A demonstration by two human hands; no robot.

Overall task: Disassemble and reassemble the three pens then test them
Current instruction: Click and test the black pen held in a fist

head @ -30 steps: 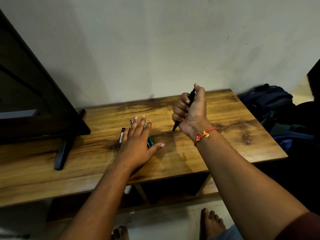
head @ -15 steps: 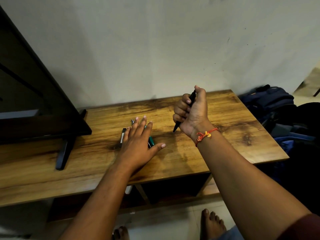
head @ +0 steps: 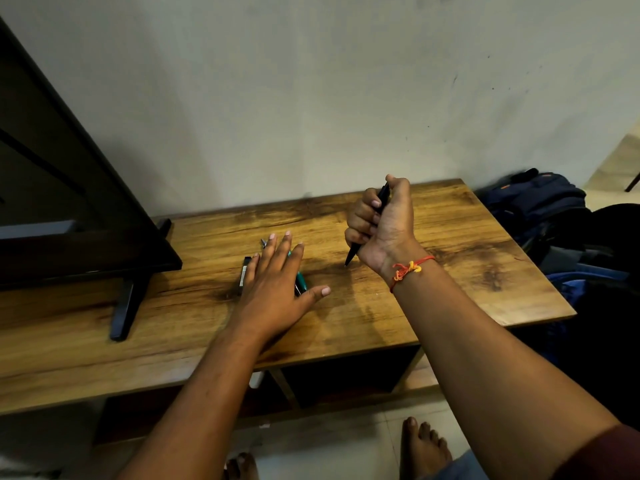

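Observation:
My right hand [head: 382,230] grips a black pen [head: 353,252] in a fist, thumb on its top end, with the tip pointing down just above the wooden table [head: 450,289]. My left hand [head: 273,285] lies flat with straight fingers on the table, over the other pens. A teal pen [head: 300,280] shows under its thumb side. A dark pen or pen part [head: 245,277] lies by its little-finger side. A small metal bit [head: 264,242] peeks out past the fingertips. What lies under the palm is hidden.
A black TV [head: 69,202] on a stand [head: 128,306] takes up the table's left part. A wall [head: 311,98] runs close behind the table. Dark bags [head: 540,209] are piled on the floor at the right. My bare feet [head: 422,448] are below the front edge.
Hardly anything has changed. My right hand keeps the black pen upright in the same spot, and my left hand stays flat on the pens.

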